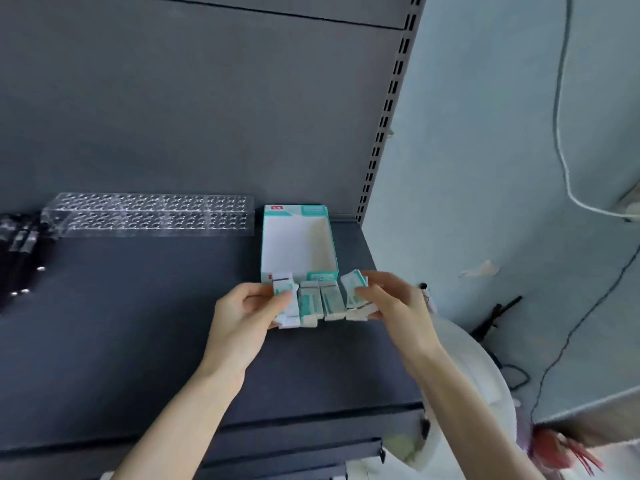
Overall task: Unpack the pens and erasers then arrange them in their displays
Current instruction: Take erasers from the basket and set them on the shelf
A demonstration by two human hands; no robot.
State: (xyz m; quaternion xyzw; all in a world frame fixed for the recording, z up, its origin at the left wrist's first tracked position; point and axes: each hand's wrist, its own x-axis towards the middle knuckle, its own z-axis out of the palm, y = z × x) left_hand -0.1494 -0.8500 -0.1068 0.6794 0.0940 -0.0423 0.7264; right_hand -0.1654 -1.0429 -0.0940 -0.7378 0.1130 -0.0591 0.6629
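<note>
Erasers (pixel 330 301) lie in a row at frame centre, long axes pointing up-frame toward the empty box (pixel 294 244) just above. Your left hand (pixel 242 317) grips the row's left end, your right hand (pixel 391 299) its right end, both equally near the box.

— Where can the hands move?
— Left of the left hand (pixel 247 310) the dark shelf (pixel 138 323) is bare and wide. Lots of room to slide there.
— And straight ahead?
— The white and green box (pixel 298 244) stands just past both hands, right behind the erasers (pixel 322 301) held between them. Its top is open, so a hand can go in from above.
— And further left?
— A see-through holder (pixel 149 214) full of holes sits at the back. Black pens (pixel 20 251) lie at the far edge.
— Right of the right hand (pixel 388 299)?
— The shelf ends close by. A post (pixel 384 123) with slots stands at the back corner.
— Behind it all?
— A grey back wall (pixel 207 98) blocks the way.
</note>
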